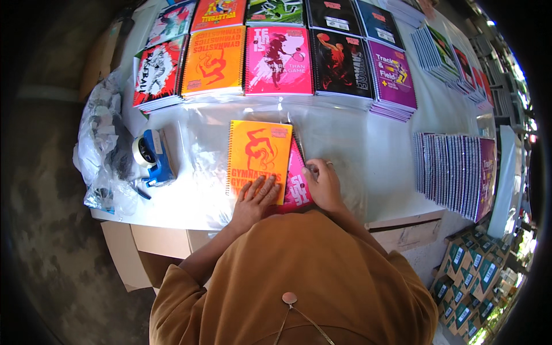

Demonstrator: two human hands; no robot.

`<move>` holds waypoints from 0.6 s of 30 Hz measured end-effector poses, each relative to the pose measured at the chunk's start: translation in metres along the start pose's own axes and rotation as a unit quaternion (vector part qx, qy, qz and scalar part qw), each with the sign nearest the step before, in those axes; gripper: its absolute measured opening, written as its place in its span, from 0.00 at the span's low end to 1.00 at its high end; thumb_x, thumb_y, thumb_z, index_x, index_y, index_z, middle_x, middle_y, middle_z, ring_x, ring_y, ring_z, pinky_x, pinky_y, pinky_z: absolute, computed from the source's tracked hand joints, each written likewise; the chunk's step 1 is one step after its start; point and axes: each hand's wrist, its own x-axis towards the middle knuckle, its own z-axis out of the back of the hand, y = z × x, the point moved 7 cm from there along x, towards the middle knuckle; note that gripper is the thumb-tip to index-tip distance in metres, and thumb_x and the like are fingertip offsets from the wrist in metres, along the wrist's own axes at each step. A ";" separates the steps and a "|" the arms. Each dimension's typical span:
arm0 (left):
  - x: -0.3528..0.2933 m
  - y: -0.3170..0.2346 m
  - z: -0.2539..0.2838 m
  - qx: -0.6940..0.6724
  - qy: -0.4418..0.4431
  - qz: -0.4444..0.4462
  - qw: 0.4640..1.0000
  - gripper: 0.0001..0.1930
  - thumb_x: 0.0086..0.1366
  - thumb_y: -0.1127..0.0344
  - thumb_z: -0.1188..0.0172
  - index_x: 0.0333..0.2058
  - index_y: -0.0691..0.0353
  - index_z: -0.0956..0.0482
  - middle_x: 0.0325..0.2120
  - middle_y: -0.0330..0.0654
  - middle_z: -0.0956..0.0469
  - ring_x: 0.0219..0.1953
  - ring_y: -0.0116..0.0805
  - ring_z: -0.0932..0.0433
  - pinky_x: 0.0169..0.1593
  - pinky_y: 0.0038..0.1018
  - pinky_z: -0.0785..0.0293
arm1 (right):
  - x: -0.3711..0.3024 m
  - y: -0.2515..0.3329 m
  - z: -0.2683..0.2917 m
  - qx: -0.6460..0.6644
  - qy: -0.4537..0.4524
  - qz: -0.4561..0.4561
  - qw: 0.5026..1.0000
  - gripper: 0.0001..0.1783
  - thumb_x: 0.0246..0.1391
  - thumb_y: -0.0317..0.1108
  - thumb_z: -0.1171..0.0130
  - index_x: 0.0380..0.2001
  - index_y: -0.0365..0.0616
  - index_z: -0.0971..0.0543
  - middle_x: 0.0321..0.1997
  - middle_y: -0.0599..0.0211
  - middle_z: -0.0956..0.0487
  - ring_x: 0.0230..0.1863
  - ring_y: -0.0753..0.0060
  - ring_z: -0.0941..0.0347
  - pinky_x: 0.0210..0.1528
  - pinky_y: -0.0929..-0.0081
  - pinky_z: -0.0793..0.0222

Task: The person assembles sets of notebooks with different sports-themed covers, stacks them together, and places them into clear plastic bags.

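An orange spiral notebook (259, 146) lies on top of a pink notebook (297, 183) at the near middle of the table. The pink one is turned at a slant, so its right part sticks out from under the orange cover. A dark edge shows by its upper right side; whether it is another notebook I cannot tell. My left hand (255, 201) rests flat on the lower part of the orange notebook, fingers stretched out. At the right edge of the pink notebook, my right hand (325, 185) has its fingers curled and grips that side.
Beyond my hands stand rows of stacked spiral notebooks (279, 60). To the right is a long row of purple notebooks (454, 172). A blue tape dispenser (158, 158) and crumpled clear plastic (106, 149) lie left. Cardboard boxes (161, 240) stand below the table's front edge.
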 end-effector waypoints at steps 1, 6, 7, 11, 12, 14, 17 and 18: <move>0.006 0.006 0.008 -0.015 -0.010 0.002 1.000 0.30 0.53 0.53 0.37 0.53 0.56 0.30 0.53 0.48 0.30 0.56 0.49 0.34 0.54 0.43 0.38 | -0.001 0.001 0.003 0.005 -0.001 0.006 1.000 0.18 0.50 0.37 0.40 0.41 0.39 0.29 0.35 0.53 0.26 0.35 0.51 0.28 0.36 0.63 0.32; 0.104 0.136 0.137 0.141 -0.249 0.046 0.957 0.32 0.48 0.72 0.38 0.54 0.65 0.35 0.50 0.56 0.31 0.52 0.55 0.32 0.55 0.41 0.36 | -0.005 -0.016 -0.003 -0.010 0.016 -0.045 0.999 0.25 0.49 0.41 0.40 0.46 0.41 0.33 0.37 0.51 0.26 0.37 0.52 0.27 0.37 0.62 0.31; 0.109 0.168 0.162 0.235 -0.281 0.067 0.928 0.31 0.50 0.70 0.40 0.55 0.65 0.36 0.51 0.55 0.31 0.53 0.56 0.33 0.55 0.41 0.36 | -0.007 -0.017 -0.009 -0.003 0.027 -0.049 0.998 0.24 0.49 0.39 0.40 0.46 0.40 0.34 0.37 0.50 0.25 0.36 0.52 0.26 0.37 0.63 0.31; 0.089 0.255 0.180 0.320 -0.216 0.170 0.907 0.22 0.56 0.63 0.45 0.52 0.56 0.30 0.49 0.47 0.27 0.50 0.51 0.29 0.52 0.38 0.33 | -0.012 -0.026 -0.025 0.091 0.081 -0.073 0.990 0.23 0.49 0.34 0.39 0.45 0.38 0.34 0.33 0.51 0.24 0.33 0.54 0.25 0.37 0.64 0.31; 0.085 0.268 0.181 0.228 -0.169 0.197 0.939 0.19 0.59 0.61 0.47 0.49 0.53 0.27 0.46 0.46 0.25 0.48 0.49 0.27 0.50 0.36 0.31 | -0.013 -0.024 -0.025 0.114 0.070 -0.077 0.988 0.22 0.48 0.32 0.39 0.45 0.38 0.34 0.30 0.52 0.24 0.32 0.55 0.25 0.36 0.65 0.31; 0.080 0.255 0.205 0.160 -0.200 0.228 0.939 0.12 0.64 0.58 0.52 0.37 0.53 0.22 0.31 0.49 0.22 0.34 0.51 0.24 0.37 0.36 0.29 | -0.024 -0.031 -0.026 0.136 0.054 -0.107 0.983 0.21 0.48 0.30 0.39 0.44 0.38 0.34 0.27 0.53 0.24 0.30 0.57 0.26 0.35 0.66 0.31; 0.061 0.165 0.238 -0.289 -0.426 0.102 0.851 0.07 0.64 0.67 0.48 0.33 0.64 0.24 0.25 0.40 0.22 0.28 0.24 0.27 0.34 0.22 0.32 | -0.018 -0.045 -0.025 0.147 0.063 -0.149 0.976 0.20 0.49 0.33 0.39 0.43 0.38 0.32 0.25 0.56 0.25 0.27 0.64 0.26 0.33 0.70 0.31; 0.058 0.135 0.236 -0.373 -0.435 0.062 0.817 0.05 0.63 0.70 0.48 0.34 0.64 0.24 0.28 0.40 0.22 0.30 0.23 0.27 0.36 0.21 0.31 | -0.016 -0.051 -0.030 0.182 0.082 -0.172 0.965 0.19 0.51 0.34 0.40 0.43 0.38 0.31 0.25 0.59 0.24 0.27 0.68 0.26 0.32 0.72 0.31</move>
